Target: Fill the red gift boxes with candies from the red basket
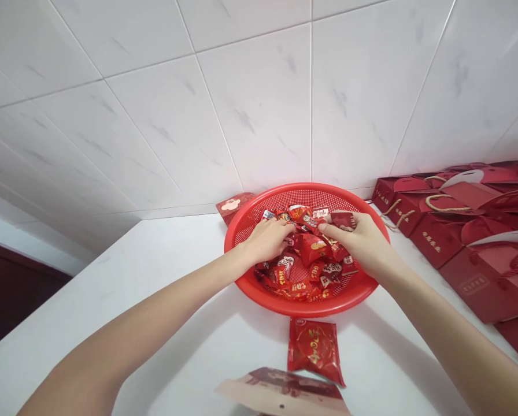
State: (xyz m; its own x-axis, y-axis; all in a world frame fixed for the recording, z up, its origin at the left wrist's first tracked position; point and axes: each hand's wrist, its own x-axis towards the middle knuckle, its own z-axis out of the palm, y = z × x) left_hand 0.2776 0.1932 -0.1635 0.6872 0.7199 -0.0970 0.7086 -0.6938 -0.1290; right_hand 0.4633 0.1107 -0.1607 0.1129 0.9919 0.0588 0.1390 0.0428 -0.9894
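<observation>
Closest to me, a flat pouch (280, 393) and a red snack packet (314, 349) lie on the white counter (163, 300), clear of my arms. Beyond them, both hands dig into the red basket (259, 294) of wrapped candies (313, 251). My left hand (265, 240) curls over the pile, possibly gripping some. My right hand (363, 240) pinches one dark red wrapper (343, 219); better one at a time. Farther right, red gift boxes (467, 242) crowd the wall.

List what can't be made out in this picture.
- Left hand: fingers buried among the candy packets in the red basket; what they hold is hidden.
- Paper bag: cut off by the bottom edge.
- Print on the gift boxes: too small to read.
- Red card: partly behind the basket.
</observation>
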